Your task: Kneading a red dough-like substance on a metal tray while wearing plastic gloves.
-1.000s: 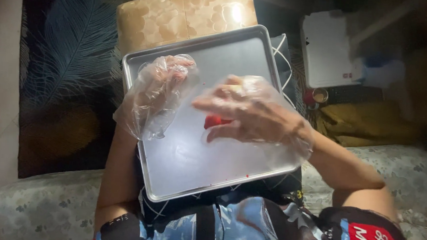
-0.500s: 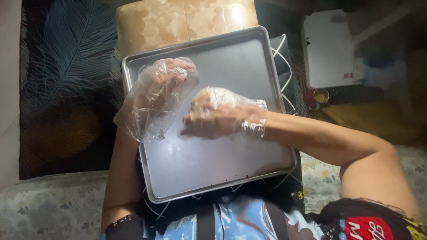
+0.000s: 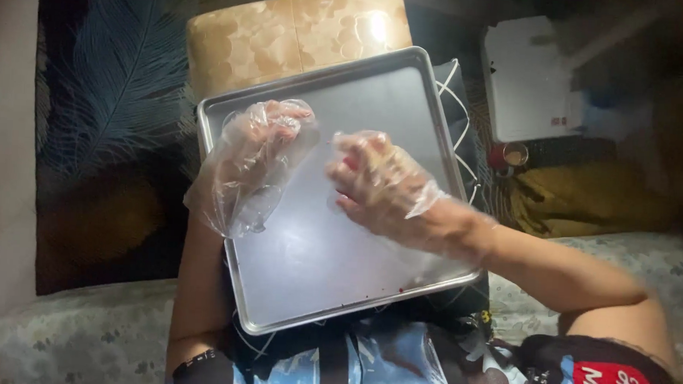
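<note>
A silver baking tray (image 3: 315, 275) rests on my lap. Both hands wear loose clear plastic gloves. My left hand (image 3: 254, 161) hovers over the tray's left rim with its fingers apart and nothing in it. My right hand (image 3: 380, 186) is above the middle of the tray, fingers curled around a small red piece (image 3: 350, 163) that shows at the fingertips; most of it is hidden. The two hands are close together but apart. A few dark crumbs (image 3: 406, 288) lie near the tray's front edge.
Behind the tray stands a tan patterned cushion (image 3: 287, 36). A white cable (image 3: 456, 105) runs along the tray's right side. At the right are a white box (image 3: 531, 77), a small red cup (image 3: 512, 155) and an olive cloth (image 3: 587, 195). A dark feather-pattern cloth (image 3: 108, 90) hangs left.
My right hand has moved left and up over the tray toward the left hand and curled tighter around the red piece. The left hand has stayed almost still.
</note>
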